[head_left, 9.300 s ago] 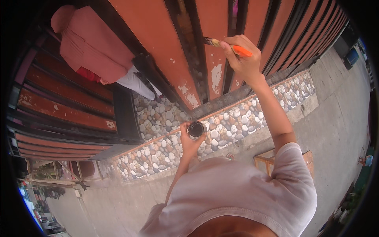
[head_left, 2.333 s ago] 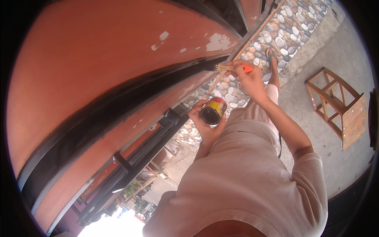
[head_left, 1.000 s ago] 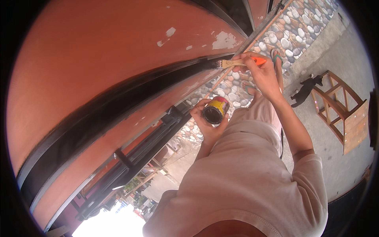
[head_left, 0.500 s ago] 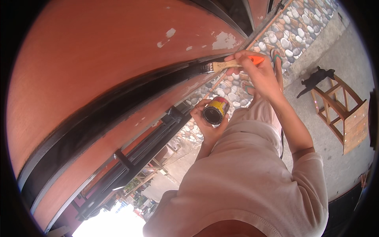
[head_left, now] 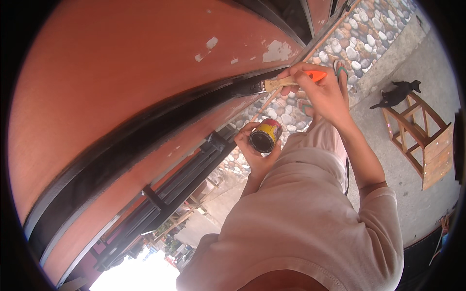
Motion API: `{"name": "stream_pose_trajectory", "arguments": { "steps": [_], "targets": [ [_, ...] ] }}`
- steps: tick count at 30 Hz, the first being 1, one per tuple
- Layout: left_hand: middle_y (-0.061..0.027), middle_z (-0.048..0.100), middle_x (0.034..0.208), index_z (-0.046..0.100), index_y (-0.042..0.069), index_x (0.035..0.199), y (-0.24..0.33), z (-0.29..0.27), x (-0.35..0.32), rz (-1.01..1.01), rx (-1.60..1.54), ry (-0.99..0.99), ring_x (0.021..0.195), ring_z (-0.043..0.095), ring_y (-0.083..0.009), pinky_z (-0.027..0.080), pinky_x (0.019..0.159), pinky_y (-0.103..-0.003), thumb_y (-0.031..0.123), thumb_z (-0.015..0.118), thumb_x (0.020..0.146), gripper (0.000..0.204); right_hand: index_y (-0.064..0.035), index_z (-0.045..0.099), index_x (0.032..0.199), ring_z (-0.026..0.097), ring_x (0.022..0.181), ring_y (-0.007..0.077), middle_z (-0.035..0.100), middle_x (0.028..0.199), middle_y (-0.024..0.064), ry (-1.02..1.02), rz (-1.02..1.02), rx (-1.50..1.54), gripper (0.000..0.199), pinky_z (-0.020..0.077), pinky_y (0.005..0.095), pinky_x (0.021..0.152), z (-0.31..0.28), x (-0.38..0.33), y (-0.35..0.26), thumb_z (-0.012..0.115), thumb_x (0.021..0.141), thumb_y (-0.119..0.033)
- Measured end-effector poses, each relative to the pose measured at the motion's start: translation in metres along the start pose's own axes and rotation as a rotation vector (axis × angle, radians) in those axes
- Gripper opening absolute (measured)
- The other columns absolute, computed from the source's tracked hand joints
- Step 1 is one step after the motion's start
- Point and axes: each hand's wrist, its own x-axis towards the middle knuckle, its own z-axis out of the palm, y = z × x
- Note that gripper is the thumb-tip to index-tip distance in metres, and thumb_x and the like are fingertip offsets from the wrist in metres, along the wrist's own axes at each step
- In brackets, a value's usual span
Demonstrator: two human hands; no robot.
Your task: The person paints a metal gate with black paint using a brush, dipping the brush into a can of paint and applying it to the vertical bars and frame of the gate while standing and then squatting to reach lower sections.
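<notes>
My right hand (head_left: 318, 89) is closed round the handle of a paintbrush (head_left: 280, 83) with a pale wooden handle and an orange end. Its dark bristles rest against the black band (head_left: 194, 104) that runs along the orange-red wall (head_left: 121, 58). Lower down, my left hand (head_left: 255, 153) grips a small paint can (head_left: 266, 135) with a yellow and red label. The can's open top faces me, and its inside looks dark. My left fingers wrap its sides.
Pebbled paving (head_left: 357, 41) borders the wall's foot, with grey concrete (head_left: 378, 140) beyond it. On the right a wooden stool (head_left: 420, 133) lies on its side, and a black cat (head_left: 399, 93) is beside it. A dark metal frame (head_left: 170, 196) juts from the wall at lower left.
The brush has shifted slightly right and down along the black band. The cat has moved a little to the right, its head turned. My left hand and the can stay nearly still.
</notes>
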Motion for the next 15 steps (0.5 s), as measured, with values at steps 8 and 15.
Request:
{"name": "stream_pose_trajectory", "arguments": {
  "steps": [8,15],
  "targets": [
    [-0.0200,0.042,0.127,0.023,0.008,0.127,0.003,0.001,0.004,0.012,0.017,-0.012,0.118,0.048,-0.0271,0.039,0.104,-0.040,-0.001,0.079,0.068,0.081,0.0088,0.063,0.093,0.071,0.081,0.0197,0.069,0.104,0.0151,-0.051,-0.023,0.103,0.021,0.0551,0.0293,0.073,0.005,-0.005,-0.011,0.051,0.095,-0.008],
    [-0.0214,0.044,0.123,0.025,0.006,0.122,0.003,0.005,0.007,-0.001,-0.015,0.025,0.114,0.048,-0.0258,0.042,0.098,-0.040,0.002,0.080,0.068,0.077,0.0088,0.062,0.092,0.070,0.083,0.0198,0.068,0.105,0.0162,0.018,-0.002,-0.041,0.023,0.0554,0.0311,0.074,-0.012,0.007,0.030,0.051,0.096,-0.011]
  ]
}}
